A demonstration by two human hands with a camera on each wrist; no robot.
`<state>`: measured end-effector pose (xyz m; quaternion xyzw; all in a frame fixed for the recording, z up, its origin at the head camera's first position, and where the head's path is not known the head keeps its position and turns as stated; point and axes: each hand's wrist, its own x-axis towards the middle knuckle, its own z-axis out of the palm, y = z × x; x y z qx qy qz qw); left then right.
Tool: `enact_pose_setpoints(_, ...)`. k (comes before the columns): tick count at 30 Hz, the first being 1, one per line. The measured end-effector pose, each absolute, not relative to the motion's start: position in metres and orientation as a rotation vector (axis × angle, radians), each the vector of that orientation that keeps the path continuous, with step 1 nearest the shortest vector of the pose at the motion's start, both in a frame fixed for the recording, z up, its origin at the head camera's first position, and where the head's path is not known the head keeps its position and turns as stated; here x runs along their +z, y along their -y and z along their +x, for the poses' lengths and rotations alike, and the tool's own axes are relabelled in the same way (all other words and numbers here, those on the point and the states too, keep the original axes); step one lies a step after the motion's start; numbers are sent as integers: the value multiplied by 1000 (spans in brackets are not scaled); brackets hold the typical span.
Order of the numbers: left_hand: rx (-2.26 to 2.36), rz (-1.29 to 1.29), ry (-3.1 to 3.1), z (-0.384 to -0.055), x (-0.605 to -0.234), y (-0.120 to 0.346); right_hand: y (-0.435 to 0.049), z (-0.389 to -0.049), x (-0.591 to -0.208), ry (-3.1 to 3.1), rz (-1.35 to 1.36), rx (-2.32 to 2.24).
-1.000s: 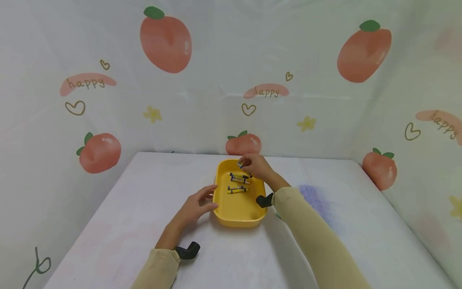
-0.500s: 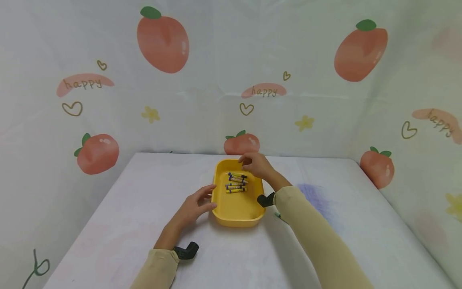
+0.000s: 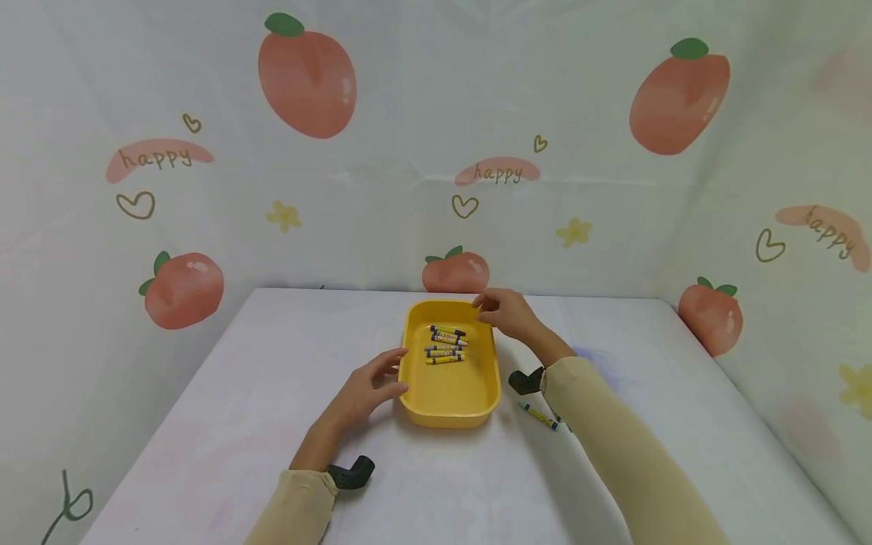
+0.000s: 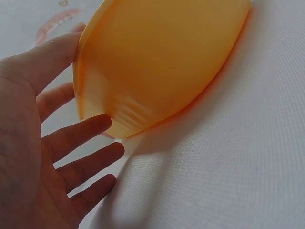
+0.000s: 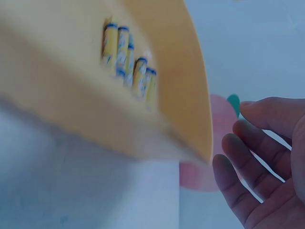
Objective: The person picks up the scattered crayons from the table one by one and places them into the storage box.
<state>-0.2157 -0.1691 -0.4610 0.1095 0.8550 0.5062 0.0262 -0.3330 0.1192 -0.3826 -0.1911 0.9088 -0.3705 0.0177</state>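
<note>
Two hands lie relaxed and hold nothing: the left hand [image 3: 366, 393], fingers spread, touches the yellow tray [image 3: 450, 390]; the right hand [image 3: 514, 316], fingers loosely bent, is by its far right corner. A careless push could slide the ungripped tray; the right sleeve [image 3: 623, 446] could roll the loose crayon [image 3: 538, 415] lying nearby. Inside the tray, several crayons [image 3: 446, 354] lie roughly side by side.

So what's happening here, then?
A person is working with crayons and a yellow tray. The left hand touches the tray's left side, while the right hand, apparently holding nothing, is near its far right corner. Several crayons lie side by side in the tray, and a green-tipped crayon lies outside it on the table.
</note>
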Motion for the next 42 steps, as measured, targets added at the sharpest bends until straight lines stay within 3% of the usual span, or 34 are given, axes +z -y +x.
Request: enact_pose_setpoints(42, 1553, 318, -2661, -215, -462, 167, -214, -296, -426, -2671, -542, -1003)
